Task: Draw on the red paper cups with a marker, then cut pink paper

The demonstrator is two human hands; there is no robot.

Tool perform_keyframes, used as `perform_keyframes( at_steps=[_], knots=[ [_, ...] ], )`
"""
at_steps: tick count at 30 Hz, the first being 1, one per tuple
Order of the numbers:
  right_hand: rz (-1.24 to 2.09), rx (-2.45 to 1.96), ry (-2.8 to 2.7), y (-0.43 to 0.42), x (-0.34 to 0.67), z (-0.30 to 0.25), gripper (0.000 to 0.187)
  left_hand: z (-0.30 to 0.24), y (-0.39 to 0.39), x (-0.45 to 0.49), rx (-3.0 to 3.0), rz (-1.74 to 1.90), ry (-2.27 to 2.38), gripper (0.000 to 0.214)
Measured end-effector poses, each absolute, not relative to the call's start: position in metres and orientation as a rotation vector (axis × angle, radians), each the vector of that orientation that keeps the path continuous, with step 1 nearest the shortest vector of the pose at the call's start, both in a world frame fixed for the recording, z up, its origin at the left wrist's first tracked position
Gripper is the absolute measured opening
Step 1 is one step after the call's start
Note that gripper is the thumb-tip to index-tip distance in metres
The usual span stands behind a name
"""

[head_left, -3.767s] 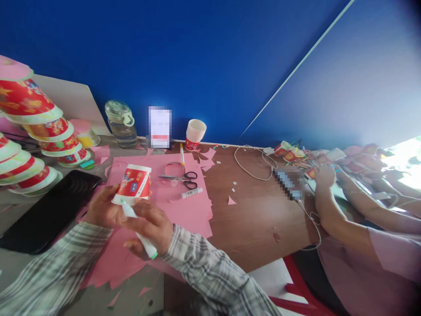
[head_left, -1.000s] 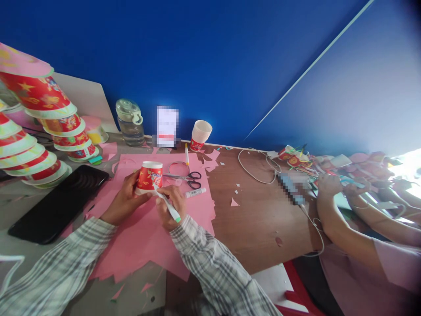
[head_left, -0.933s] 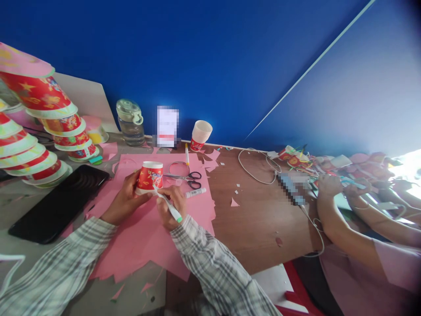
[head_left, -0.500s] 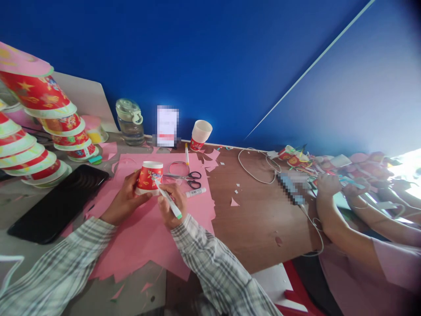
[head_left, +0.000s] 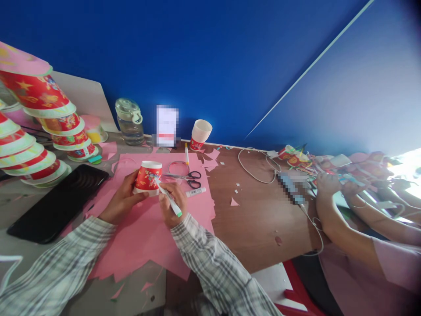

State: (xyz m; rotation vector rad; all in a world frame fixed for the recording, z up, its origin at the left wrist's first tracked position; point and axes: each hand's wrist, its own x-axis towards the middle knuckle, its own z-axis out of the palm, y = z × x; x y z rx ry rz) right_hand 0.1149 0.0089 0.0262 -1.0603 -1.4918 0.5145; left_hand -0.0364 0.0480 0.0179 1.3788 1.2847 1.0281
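Observation:
My left hand (head_left: 123, 199) is wrapped round an upside-down red paper cup (head_left: 148, 177), tilted slightly just above the pink paper sheet (head_left: 144, 237). My right hand (head_left: 173, 206) pinches a white marker with a green end (head_left: 169, 198); its tip touches the cup's side. Both sleeves are grey plaid.
Stacked red cups (head_left: 39, 127) stand at the left, beside a black phone (head_left: 55, 202). Scissors (head_left: 187, 179), a marker cap (head_left: 195, 192), a tape ring (head_left: 177, 168), a glass jar (head_left: 129, 122) and another cup (head_left: 199, 134) lie behind. A cable (head_left: 256, 166) and another person's arms (head_left: 342, 210) are at the right.
Since 3.8 s ago both hands moved forward and down to the pink sheet with the cup. In the last second the marker tip rose from the cup's lower rim onto its side.

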Motion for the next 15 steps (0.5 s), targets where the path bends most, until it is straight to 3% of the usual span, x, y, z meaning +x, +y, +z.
perform_keyframes(
  at_steps=[15],
  knots=[
    [0.592,-1.064,-1.394,0.0113,0.1196,0.03,0.024,0.0156,0.0459,-0.0365,0.804,1.119,0.718,0.065]
  ],
)
